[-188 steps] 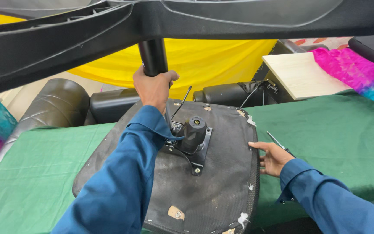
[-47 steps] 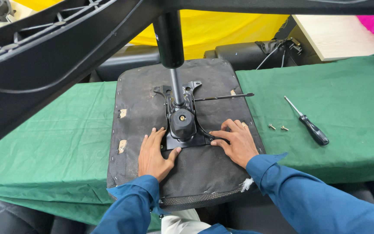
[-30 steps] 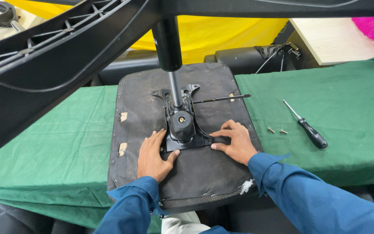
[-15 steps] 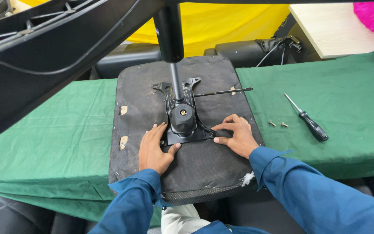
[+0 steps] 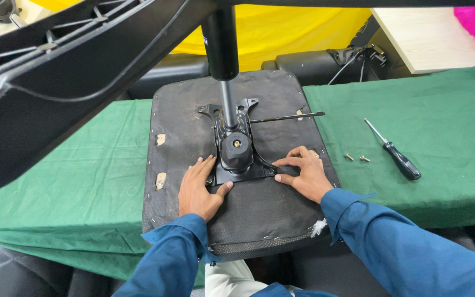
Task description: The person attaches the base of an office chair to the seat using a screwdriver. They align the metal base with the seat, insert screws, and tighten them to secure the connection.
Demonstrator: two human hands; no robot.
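Observation:
An upturned black chair seat [image 5: 265, 214] lies on the green-covered table [image 5: 83, 181]. A black metal mechanism plate [image 5: 236, 159] with a round knob sits at its middle, and a black gas-lift column [image 5: 222, 49] rises from it to the chair base [image 5: 56, 71] overhead. My left hand [image 5: 198, 190] lies flat on the seat, fingertips at the plate's near-left corner. My right hand [image 5: 303, 173] rests at the plate's near-right corner, thumb and fingers pinched at its edge; whether something is held there is hidden. A thin lever rod [image 5: 287, 116] sticks out to the right.
A black-handled screwdriver [image 5: 397, 155] and two small screws [image 5: 355, 158] lie on the green cloth to the right of the seat. Black padded chair parts [image 5: 314, 63] and a yellow cloth [image 5: 298, 30] lie behind. A pale wooden board [image 5: 424, 36] is at the far right.
Six seconds ago my left hand gripped the column and my right lay beside the seat. Both now rest at the plate's near corners. Over the last second they barely moved.

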